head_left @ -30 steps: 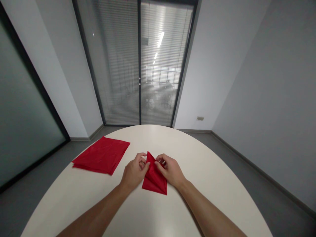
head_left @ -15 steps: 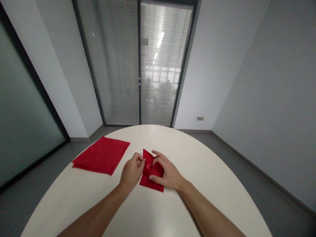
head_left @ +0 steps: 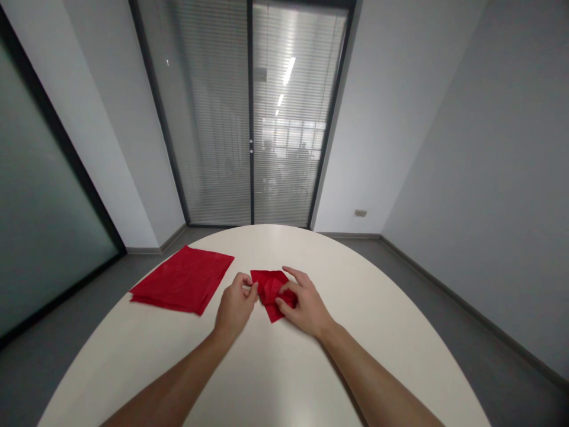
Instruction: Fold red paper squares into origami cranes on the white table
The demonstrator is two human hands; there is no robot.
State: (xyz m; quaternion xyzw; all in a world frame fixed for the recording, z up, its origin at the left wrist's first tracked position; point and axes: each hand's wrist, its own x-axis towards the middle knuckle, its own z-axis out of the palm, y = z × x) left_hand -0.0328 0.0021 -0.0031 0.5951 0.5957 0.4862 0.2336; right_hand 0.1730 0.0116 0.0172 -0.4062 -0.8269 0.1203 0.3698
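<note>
A small folded red cloth (head_left: 268, 287) lies on the white round table (head_left: 275, 367) between my two hands. My left hand (head_left: 235, 303) pinches its left edge with thumb and fingers curled. My right hand (head_left: 303, 303) rests on the cloth's right side, fingers bent and pressing on it, thumb under its near corner. Part of the cloth is hidden under my right fingers.
A stack of flat red cloths (head_left: 183, 280) lies at the table's far left, near the edge. Beyond the table stand glass doors with blinds (head_left: 253, 118) and grey walls. The floor around is grey.
The red cloth has been folded smaller and turned; its near point is gone. Both hands have shifted slightly away from me along with it.
</note>
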